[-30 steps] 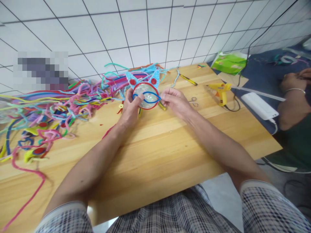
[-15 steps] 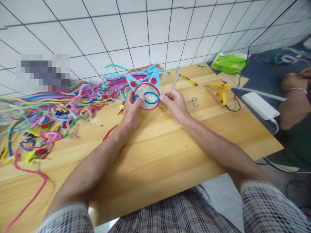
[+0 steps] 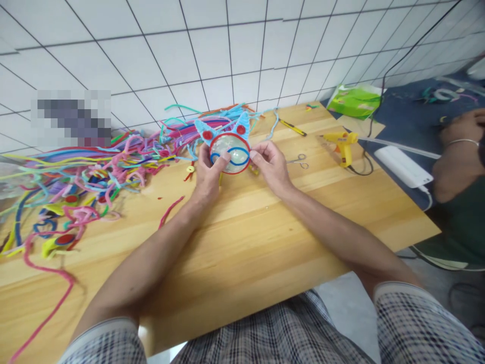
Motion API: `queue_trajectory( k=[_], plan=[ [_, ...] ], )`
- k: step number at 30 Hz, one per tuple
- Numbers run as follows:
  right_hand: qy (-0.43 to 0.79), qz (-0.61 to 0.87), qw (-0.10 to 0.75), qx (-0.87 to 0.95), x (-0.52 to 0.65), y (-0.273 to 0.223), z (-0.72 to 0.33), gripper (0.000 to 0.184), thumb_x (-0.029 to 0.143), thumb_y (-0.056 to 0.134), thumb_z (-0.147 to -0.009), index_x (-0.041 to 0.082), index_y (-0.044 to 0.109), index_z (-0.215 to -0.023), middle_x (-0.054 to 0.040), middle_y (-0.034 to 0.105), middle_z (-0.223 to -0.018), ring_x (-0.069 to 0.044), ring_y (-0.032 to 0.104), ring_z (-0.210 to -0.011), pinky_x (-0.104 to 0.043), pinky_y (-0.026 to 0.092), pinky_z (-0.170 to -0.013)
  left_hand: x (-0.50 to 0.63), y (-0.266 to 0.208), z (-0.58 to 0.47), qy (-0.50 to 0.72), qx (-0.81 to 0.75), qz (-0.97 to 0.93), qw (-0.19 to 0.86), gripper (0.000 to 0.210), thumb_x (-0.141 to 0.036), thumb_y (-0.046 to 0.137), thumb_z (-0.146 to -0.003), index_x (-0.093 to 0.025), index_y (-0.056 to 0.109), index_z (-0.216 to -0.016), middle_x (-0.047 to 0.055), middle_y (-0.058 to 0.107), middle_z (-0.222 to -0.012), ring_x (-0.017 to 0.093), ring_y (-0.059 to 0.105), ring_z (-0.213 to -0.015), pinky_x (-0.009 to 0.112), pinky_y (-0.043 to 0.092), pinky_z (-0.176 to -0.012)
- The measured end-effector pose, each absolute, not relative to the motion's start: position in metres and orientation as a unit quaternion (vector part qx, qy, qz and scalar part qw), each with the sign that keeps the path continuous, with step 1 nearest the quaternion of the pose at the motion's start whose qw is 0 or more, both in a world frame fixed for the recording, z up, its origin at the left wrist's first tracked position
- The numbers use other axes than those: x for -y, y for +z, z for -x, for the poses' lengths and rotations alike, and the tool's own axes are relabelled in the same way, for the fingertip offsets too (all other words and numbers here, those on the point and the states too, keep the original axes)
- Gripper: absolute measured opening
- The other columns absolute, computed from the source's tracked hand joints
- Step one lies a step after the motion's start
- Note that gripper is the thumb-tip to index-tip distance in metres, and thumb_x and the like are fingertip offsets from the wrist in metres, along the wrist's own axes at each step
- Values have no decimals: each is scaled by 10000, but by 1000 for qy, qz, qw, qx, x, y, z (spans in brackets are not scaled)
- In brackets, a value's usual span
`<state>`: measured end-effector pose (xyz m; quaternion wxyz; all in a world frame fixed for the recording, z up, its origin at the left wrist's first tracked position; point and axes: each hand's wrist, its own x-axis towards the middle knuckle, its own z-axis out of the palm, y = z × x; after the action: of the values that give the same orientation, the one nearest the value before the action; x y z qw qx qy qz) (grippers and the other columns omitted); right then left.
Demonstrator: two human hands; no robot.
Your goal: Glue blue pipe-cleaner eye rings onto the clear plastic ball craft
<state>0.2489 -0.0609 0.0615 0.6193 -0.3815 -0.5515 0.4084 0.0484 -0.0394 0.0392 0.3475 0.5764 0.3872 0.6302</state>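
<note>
Above the table I hold a round, clear ornament edged with a red pipe cleaner, with two light blue fuzzy ears bearing red discs on top. My left hand grips its left side, the thumb lying over the front and the other fingers partly hidden behind. A dark blue pipe cleaner curves across the front in loops, partly covered by that thumb. My right hand is closed in a pinch at the right rim, where the blue loop ends. Whether it grips the blue strand or the rim is hard to tell.
Tangled pipe cleaners fill the table's left and back. Scissors, a yellow cutter and a yellow glue gun lie to the right. Beyond the table edge are a white power bank-like box, a green packet and another person's arm.
The right part of the blue loop sits slightly lower and looks rounder against the ornament. Both hands stay at the ornament, and the camera view has shifted slightly.
</note>
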Motion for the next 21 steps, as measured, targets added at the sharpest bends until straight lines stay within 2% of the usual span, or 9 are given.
queue_trajectory(
  k=[5,13,21],
  plan=[
    [431,383,618,534,59,53,-250,637,870,916,-860,291,719,-1038,28,755,-910,-157,668,-772,-287,590,-641,51,45,-58,654,-402,-555,321,921,-903,924,-807,-302,640,-1445,95,740,-1420,337,742,-1361,494,602,-1233],
    [499,383,607,486,61,52,-253,641,793,1027,-775,279,756,-1045,18,786,-943,-162,714,-830,-270,618,-654,66,48,-74,668,-439,-537,271,1046,-722,1016,-811,-292,497,-1610,171,593,-1720,391,616,-1626,538,527,-1375],
    [508,402,615,450,65,56,-252,617,696,1085,-718,285,750,-1032,8,804,-973,-166,724,-825,-280,631,-660,72,56,-85,682,-421,-522,292,1057,-626,1056,-810,-307,480,-1637,180,585,-1753,401,604,-1657,584,503,-1406]
  ],
)
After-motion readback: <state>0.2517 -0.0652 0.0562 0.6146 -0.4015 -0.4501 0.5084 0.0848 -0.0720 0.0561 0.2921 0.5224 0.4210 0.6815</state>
